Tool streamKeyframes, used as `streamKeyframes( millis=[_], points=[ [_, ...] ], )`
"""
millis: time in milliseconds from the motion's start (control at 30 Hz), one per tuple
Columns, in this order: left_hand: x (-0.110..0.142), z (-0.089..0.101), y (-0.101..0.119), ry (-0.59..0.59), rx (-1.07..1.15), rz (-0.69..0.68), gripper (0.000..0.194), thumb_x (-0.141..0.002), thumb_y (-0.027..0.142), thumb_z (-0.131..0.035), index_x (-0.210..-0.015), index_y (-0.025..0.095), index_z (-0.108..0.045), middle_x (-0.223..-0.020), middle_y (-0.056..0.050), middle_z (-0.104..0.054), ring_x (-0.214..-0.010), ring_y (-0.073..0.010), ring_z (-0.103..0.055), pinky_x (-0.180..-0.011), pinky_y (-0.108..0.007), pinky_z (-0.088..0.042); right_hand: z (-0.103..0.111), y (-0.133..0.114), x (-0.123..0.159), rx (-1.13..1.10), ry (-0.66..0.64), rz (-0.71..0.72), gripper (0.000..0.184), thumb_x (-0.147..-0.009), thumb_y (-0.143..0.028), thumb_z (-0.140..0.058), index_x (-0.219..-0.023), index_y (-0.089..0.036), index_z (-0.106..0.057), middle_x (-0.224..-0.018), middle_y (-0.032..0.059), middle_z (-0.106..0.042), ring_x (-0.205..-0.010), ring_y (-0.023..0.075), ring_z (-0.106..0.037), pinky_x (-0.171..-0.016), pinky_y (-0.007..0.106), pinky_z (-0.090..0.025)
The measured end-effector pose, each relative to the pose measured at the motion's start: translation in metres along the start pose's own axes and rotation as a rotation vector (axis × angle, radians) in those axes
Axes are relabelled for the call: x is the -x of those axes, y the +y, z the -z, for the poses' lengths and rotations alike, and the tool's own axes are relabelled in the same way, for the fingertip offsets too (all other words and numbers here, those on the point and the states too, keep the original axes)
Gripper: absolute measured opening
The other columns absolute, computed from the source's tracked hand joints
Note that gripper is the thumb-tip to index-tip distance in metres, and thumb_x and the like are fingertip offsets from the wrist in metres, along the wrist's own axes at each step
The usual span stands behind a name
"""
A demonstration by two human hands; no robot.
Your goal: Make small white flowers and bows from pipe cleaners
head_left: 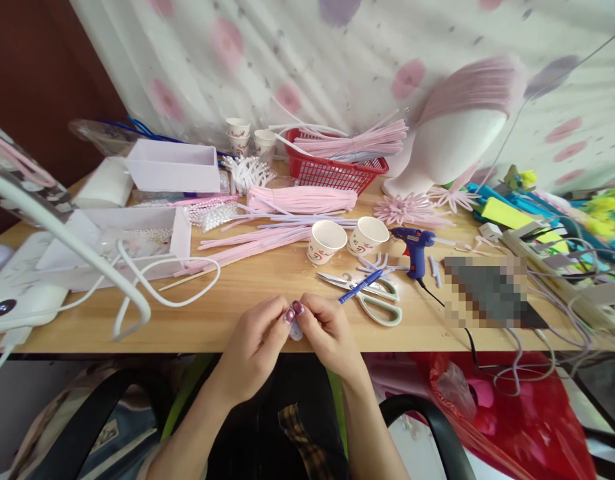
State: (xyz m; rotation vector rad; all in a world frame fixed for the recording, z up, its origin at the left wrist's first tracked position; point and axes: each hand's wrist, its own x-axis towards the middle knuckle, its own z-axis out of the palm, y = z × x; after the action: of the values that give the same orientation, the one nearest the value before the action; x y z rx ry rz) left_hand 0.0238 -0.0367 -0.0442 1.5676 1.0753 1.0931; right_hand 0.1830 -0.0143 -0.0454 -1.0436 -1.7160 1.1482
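Note:
At the table's front edge, my left hand [257, 340] and my right hand [332, 333] meet, thumbs side by side, fingers closed. Between them they pinch a small pale lavender piece [296, 332]; its exact kind is mostly hidden by the fingers. Just beyond my right hand lie scissors [380, 311] with pale handles, blades partly apart, and a blue pen [360, 287] across them. Two paper cups, one nearer [327, 243] and one to its right [368, 237], stand behind. Short lavender pipe-cleaner pieces [374, 265] lie in front of the right cup.
A blue glue gun [417, 250] stands at the right, its cord trailing off the edge. Pink pipe cleaners [302, 200] lie before a red basket [332, 172]. White boxes [172, 167] and a looped white cable [172, 300] occupy the left. A foam head [452, 140] stands behind.

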Motion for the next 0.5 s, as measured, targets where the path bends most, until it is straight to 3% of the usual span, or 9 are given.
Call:
streamKeyframes(
  millis=[100,267,500],
  points=[
    [0.003,-0.009,0.001,0.072,-0.023,-0.021,0.032,-0.103,0.026,-0.042,-0.071,0.024,-0.043,-0.065,0.005,-0.044,-0.059,-0.0138,-0.043,-0.058,-0.027,-0.035,-0.006,0.003,0.002,0.005,0.039,0.029,0.042,-0.102,-0.034,-0.049,-0.064,-0.023,-0.036,-0.058,-0.0056,-0.038,-0.053,0.0110,-0.034,-0.052,0.026,-0.028],
    [0.006,-0.023,0.000,0.182,0.117,-0.002,0.027,-0.103,0.028,-0.044,-0.076,0.023,-0.049,-0.068,0.004,-0.051,-0.059,-0.0137,-0.046,-0.056,-0.025,-0.037,-0.021,0.011,0.009,-0.186,0.235,0.010,0.047,-0.105,-0.049,-0.047,-0.066,-0.023,-0.042,-0.058,-0.0046,-0.043,-0.052,0.0116,-0.037,-0.051,0.026,-0.030],
    [0.002,-0.020,-0.001,0.153,0.122,0.102,0.035,-0.105,0.036,-0.043,-0.073,0.023,-0.047,-0.067,0.003,-0.053,-0.063,-0.0149,-0.051,-0.061,-0.025,-0.042,-0.023,0.010,0.007,-0.232,0.256,-0.039,0.054,-0.100,-0.060,-0.052,-0.062,-0.023,-0.046,-0.053,-0.0044,-0.044,-0.047,0.0113,-0.039,-0.047,0.026,-0.031]
  ],
)
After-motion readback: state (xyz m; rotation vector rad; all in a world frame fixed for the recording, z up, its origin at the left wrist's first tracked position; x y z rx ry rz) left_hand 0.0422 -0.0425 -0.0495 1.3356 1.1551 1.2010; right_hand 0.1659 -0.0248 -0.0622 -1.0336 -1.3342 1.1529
